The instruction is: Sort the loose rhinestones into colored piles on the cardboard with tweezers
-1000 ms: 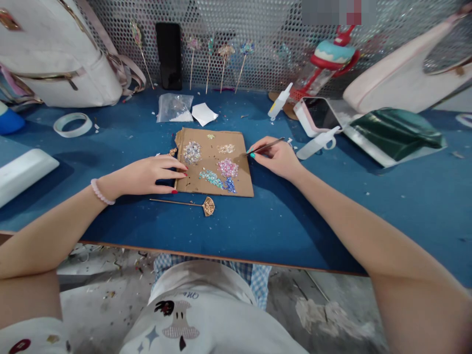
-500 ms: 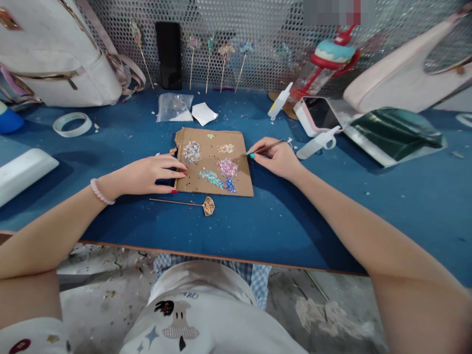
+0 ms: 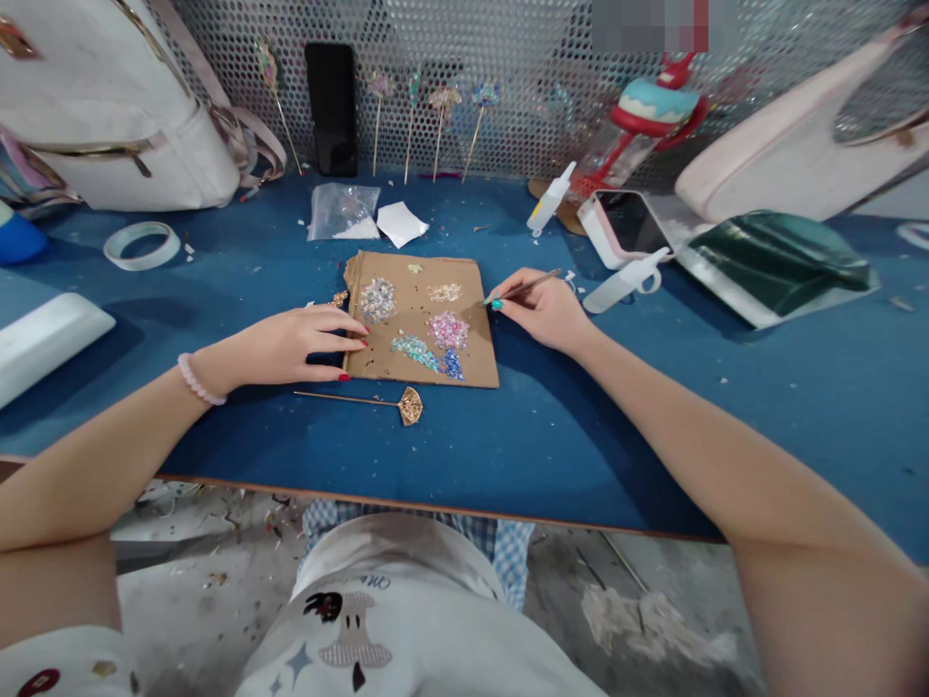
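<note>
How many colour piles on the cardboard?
6: yellow-green pile, far edge; silver pile, left; cream pile, right; pink pile, nearer than cream; teal pile, near side; blue pile, beside teal. Left hand may hide more.

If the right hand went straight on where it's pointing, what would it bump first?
Probably the cardboard sheet, just ahead of the right hand. The hand's height is unclear, so it might pass above.

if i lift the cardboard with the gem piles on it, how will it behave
The cardboard is probably light and fairly stiff, being a thin sheet that lies flat. Tilting it would likely spill the gem piles, which look loose. The left hand at its left edge could help steady it.
</note>
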The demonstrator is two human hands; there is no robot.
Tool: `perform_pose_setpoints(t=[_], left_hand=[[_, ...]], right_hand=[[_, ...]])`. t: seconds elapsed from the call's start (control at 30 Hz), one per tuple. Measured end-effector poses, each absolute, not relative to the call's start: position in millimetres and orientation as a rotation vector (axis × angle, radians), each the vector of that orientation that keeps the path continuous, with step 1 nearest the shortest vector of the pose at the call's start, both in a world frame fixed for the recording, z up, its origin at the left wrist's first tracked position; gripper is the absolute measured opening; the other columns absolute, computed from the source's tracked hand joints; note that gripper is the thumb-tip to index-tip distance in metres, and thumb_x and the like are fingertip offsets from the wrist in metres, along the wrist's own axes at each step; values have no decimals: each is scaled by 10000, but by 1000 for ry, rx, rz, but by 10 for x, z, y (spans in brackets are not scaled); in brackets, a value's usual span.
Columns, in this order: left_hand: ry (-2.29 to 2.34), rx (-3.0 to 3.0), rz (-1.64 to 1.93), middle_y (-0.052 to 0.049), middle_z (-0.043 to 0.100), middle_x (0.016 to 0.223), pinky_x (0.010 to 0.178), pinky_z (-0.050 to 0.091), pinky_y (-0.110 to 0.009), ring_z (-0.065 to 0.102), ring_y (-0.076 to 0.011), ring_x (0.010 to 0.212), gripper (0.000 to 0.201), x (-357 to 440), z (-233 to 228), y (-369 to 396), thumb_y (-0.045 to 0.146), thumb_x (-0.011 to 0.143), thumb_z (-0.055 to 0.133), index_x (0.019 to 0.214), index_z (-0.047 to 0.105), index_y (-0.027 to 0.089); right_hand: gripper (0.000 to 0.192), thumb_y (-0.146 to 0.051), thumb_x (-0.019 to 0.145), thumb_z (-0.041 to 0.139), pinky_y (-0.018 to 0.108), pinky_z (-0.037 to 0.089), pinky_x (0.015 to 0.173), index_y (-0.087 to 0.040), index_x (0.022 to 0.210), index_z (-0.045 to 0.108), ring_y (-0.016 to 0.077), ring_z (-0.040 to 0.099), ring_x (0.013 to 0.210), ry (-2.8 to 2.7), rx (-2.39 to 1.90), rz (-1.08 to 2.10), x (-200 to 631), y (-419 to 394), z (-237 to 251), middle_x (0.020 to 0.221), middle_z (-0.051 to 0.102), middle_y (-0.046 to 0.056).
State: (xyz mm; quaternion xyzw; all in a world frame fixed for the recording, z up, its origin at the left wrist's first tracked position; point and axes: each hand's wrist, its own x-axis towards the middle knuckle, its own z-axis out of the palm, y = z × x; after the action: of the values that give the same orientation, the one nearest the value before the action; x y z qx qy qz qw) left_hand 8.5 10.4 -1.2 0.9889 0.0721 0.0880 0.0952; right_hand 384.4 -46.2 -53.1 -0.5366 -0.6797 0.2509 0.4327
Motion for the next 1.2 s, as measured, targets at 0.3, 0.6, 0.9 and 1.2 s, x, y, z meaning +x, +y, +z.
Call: perform_pose_setpoints(t=[0.3, 0.6, 0.9, 1.2], left_hand=[[210, 2915, 288, -122, 618, 1333, 1122, 417, -463, 563, -243, 1248, 302, 83, -28, 109, 315, 950, 596, 1231, 663, 226], [218, 2907, 270, -126, 611, 1344, 1125, 412, -478, 562, -249, 1248, 305, 88, -33, 115, 317, 954, 591, 1234, 663, 222], [209, 2922, 277, -127, 614, 1337, 1128, 408, -482, 566, -247, 1242, 303, 82, -28, 109, 318, 957, 589, 1235, 660, 223], [218, 2912, 277, -116, 619, 1335, 1135, 402, -464, 568, -240, 1239, 305, 89, -39, 116, 333, 954, 593, 1234, 664, 233]], right_hand=[[330, -537, 720, 732, 435, 554, 771, -235, 781, 613, 198, 639, 742, -1669, -1340, 686, 3859, -449, -529, 818, 680, 36], [360, -547, 705, 751, 435, 554, 820, -240, 783, 580, 195, 641, 788, -1646, -1300, 748, 3870, -442, -532, 837, 668, 30], [321, -503, 728, 740, 432, 552, 839, -241, 794, 567, 199, 644, 818, -1664, -1291, 798, 3874, -450, -545, 854, 665, 32], [317, -508, 739, 741, 438, 538, 844, -245, 824, 587, 198, 634, 817, -1651, -1285, 745, 3882, -433, -552, 870, 664, 30]])
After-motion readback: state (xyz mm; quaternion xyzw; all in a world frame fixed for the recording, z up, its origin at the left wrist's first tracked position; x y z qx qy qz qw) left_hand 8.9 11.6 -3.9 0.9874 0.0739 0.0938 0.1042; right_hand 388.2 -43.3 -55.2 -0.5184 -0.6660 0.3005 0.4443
